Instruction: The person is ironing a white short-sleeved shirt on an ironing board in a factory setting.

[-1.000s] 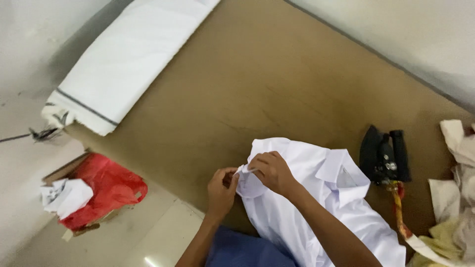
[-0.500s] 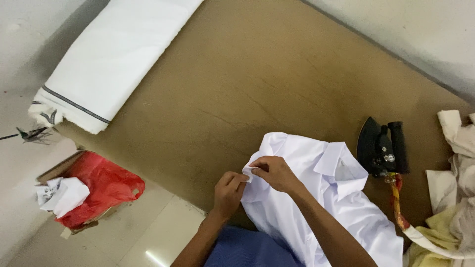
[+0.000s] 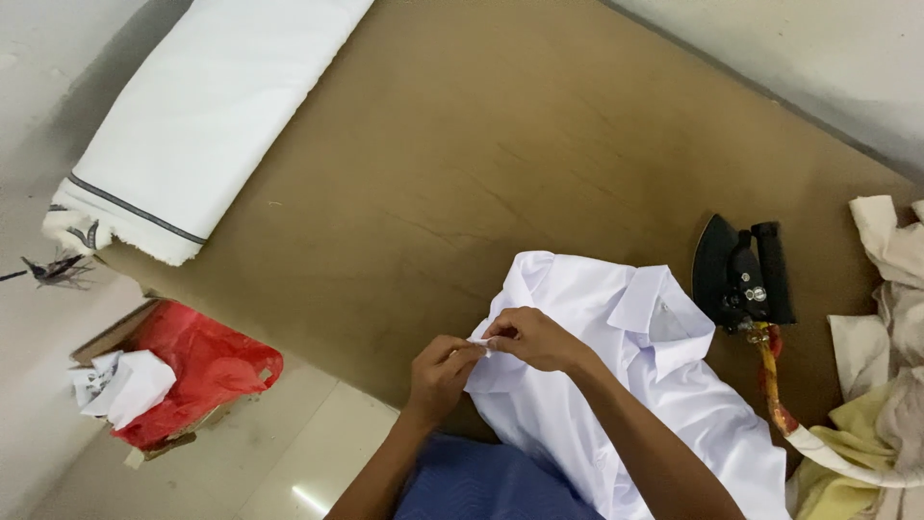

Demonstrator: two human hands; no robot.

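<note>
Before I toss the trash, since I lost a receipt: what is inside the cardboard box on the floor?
The box holds a red plastic bag with crumpled white paper on top. Anything beneath them is covered.

both hands pinch the white shirt (image 3: 616, 385) on the brown table (image 3: 462, 173).

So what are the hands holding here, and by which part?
Both the left hand and the right hand pinch the white shirt at its front edge, near the side facing the person, fingertips meeting on a small fold of fabric.
</note>
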